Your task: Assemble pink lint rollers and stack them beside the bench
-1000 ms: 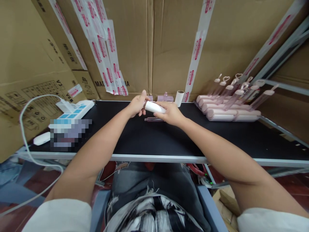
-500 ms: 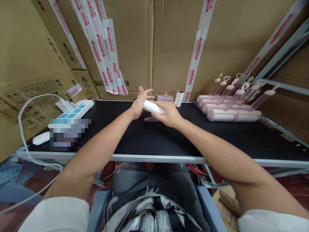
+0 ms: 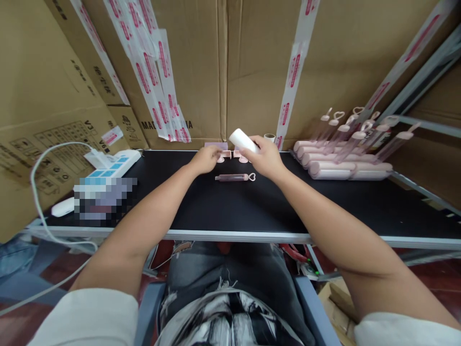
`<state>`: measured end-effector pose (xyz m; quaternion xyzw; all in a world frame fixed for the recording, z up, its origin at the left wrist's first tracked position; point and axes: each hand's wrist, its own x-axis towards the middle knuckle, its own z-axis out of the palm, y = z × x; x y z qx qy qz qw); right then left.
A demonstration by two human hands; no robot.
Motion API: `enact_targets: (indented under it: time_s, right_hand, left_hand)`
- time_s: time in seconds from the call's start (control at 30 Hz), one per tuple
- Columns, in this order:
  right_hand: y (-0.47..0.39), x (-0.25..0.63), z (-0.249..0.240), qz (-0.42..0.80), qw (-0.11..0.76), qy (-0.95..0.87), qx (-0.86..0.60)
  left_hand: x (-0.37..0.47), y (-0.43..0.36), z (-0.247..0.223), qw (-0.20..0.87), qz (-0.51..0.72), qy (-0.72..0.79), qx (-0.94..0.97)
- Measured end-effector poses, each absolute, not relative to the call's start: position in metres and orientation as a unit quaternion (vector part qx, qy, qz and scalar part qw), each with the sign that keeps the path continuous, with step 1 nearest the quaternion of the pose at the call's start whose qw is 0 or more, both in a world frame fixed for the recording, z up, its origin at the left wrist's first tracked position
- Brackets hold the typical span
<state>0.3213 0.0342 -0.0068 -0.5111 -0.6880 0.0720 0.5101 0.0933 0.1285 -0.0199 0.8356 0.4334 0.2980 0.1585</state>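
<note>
My right hand [image 3: 267,156] is closed around the lower end of a white paper roll [image 3: 243,140], which tilts up to the left above the table. My left hand [image 3: 206,159] has its fingers curled together at the left end of a small pink plastic part [image 3: 225,154]; whether that part is lifted I cannot tell. Beside it lies a second pink plastic part [image 3: 239,154], partly behind the roll. Nearer to me, a slim clear pink handle [image 3: 232,178] with a heart-shaped loop lies flat. Behind my left hand sits a translucent purple piece [image 3: 216,145].
A hollow white tube [image 3: 269,138] stands at the back, mostly behind my right hand. Stacked pink rollers [image 3: 347,170] with upright clear handles are at the right. A power strip [image 3: 108,168] with a white cable lies left. Cardboard walls [image 3: 259,72] border the black table [image 3: 230,211].
My left hand has come away from the roll and moved down to the pink parts. The right hand has shifted right with the roll, tilting it more upright. The pink parts and handle are now uncovered.
</note>
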Motion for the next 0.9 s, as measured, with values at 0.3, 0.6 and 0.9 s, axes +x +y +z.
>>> enact_targets:
  time_s: [0.3, 0.6, 0.9]
  right_hand:
    - [0.049, 0.329, -0.023, 0.165, 0.543, -0.672, -0.476]
    - [0.05, 0.32, -0.027, 0.264, 0.621, -0.575, -0.462]
    - [0.049, 0.315, -0.033, 0.259, 0.648, -0.606, -0.381]
  left_hand:
    - [0.09, 0.124, -0.026, 0.021, 0.088, 0.448, 0.889]
    - [0.08, 0.121, -0.021, 0.195, 0.247, 0.408, 0.857]
    - [0.09, 0.089, -0.001, 0.396, 0.297, 0.278, 0.823]
